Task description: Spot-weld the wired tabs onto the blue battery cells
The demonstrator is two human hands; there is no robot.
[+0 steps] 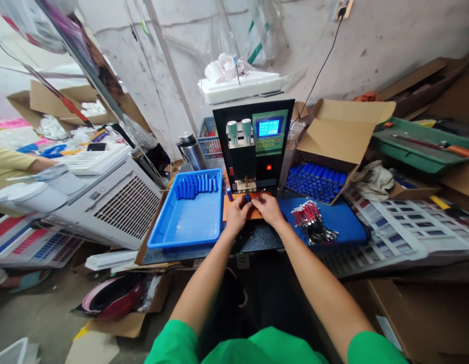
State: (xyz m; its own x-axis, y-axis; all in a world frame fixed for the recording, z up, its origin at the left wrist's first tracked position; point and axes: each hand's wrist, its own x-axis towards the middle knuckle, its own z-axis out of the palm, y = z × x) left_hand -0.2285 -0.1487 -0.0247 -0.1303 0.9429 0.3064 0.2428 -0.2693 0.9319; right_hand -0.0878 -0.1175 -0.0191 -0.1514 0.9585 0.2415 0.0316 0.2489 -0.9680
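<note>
Right under the head of the black machine (271, 146), over the orange board (254, 214) on the bench (257, 241), a dark blue cylinder (247, 197) sits pinched in the left hand's (237, 215) fingers. The right hand (268, 208) is up against it, though from here I can't tell whether those fingers grip anything. A blue tray (187, 225) of similar cylinders lies to the left; red and black wires (313, 222) lie heaped to the right.

Blocked ahead, passable at the sides

The machine (242, 163) stands directly beyond the left hand (237, 214) and right hand (269, 208), closing the way forward. Leftward, the blue tray (189, 225) has a low rim, with room inside its near half. Rightward, the wire bundle (312, 221) lies before the carton (338, 130), with open space above.
</note>
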